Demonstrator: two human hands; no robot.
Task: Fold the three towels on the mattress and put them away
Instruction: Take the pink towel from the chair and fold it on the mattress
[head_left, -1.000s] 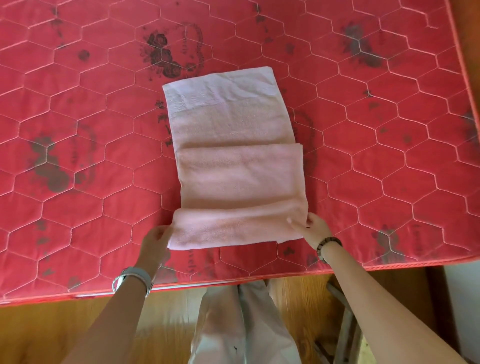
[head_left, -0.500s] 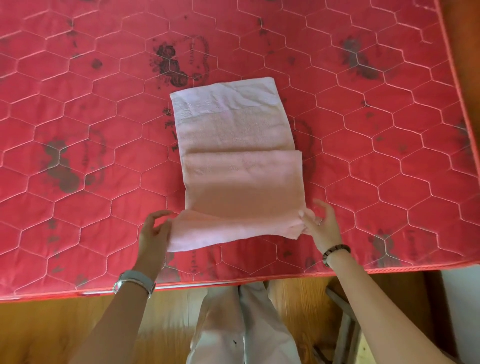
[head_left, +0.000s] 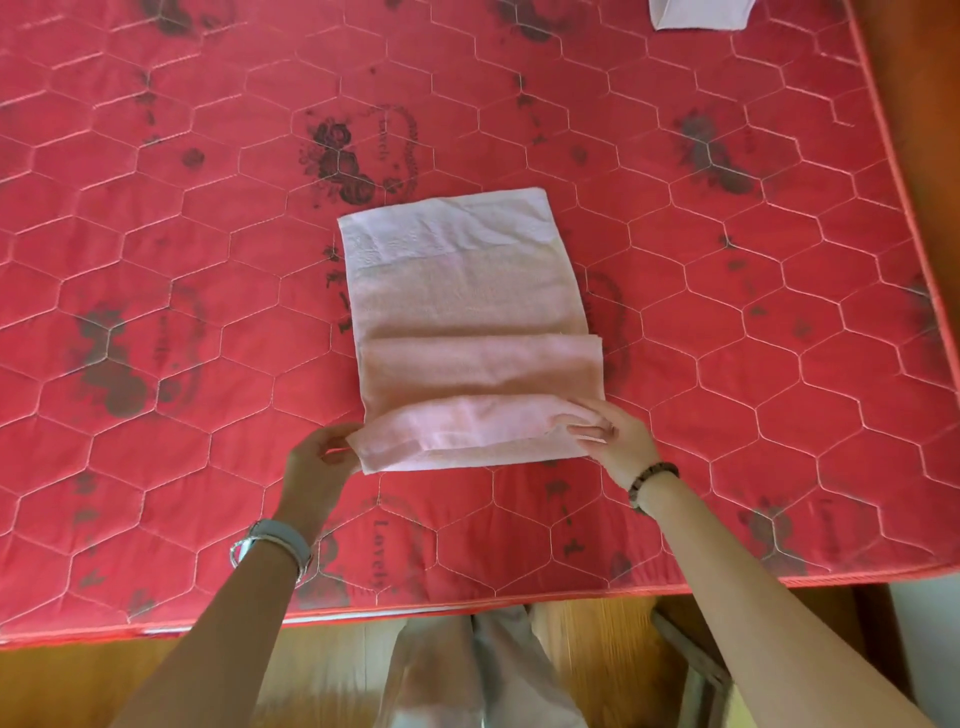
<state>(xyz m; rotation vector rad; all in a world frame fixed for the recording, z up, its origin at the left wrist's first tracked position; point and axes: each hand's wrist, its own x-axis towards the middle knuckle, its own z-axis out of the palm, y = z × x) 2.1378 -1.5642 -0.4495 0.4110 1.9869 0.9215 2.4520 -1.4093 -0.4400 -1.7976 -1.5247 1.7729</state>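
A pale pink towel (head_left: 462, 306) lies partly folded in the middle of the red quilted mattress (head_left: 182, 260), with its near end rolled over into a thick band. My left hand (head_left: 317, 465) pinches the near left corner of that band. At the near right corner, my right hand (head_left: 615, 436) holds the fold with its fingers tucked into the layers. Part of another light towel (head_left: 698, 13) shows at the far top edge of the mattress.
The mattress's near edge (head_left: 467, 605) runs across the lower view, with a wooden floor (head_left: 597, 660) below it and my legs between. Its right edge (head_left: 904, 218) meets a wooden surface. A grey frame (head_left: 691, 660) stands on the floor at the lower right.
Both hands have carried the towel's near end farther onto the mattress, leaving a thicker folded band. The view has pulled back, bringing a second towel into sight at the top.
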